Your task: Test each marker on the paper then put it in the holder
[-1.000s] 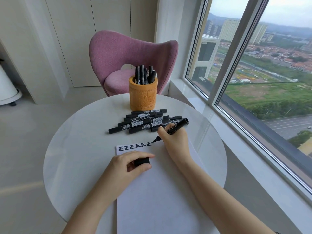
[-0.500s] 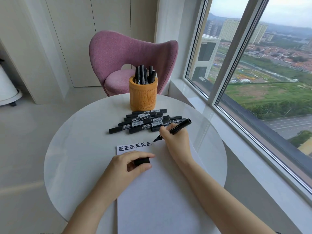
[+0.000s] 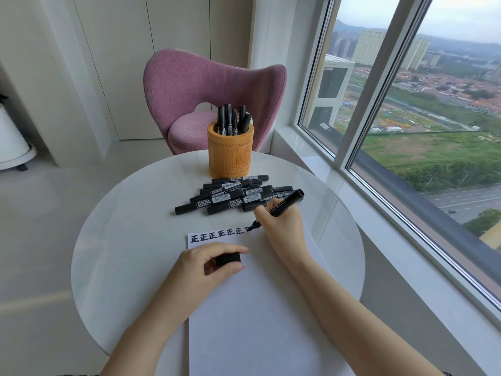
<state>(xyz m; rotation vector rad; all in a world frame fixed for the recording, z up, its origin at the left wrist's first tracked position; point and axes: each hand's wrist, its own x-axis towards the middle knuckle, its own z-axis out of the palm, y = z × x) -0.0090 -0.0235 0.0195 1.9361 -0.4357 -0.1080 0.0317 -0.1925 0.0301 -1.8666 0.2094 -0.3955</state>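
Observation:
My right hand [image 3: 282, 226] grips an uncapped black marker [image 3: 287, 203] with its tip on the white paper [image 3: 252, 308], at the end of a row of black written characters [image 3: 217, 234] along the paper's top edge. My left hand [image 3: 208, 264] rests on the paper and pinches the marker's black cap [image 3: 228, 259]. A pile of several capped black markers [image 3: 233, 195] lies just beyond the paper. Behind the pile stands an orange carved holder [image 3: 230, 153] with several markers upright in it.
The round white table [image 3: 122, 240] bears everything. A pink chair [image 3: 211, 99] stands behind it. A large window [image 3: 420, 118] and its sill run along the right side. A white object [image 3: 13, 142] sits on the floor at far left.
My right hand has drawn new strokes at the end of the row, beginning another character. My left hand and the cap have stayed in place.

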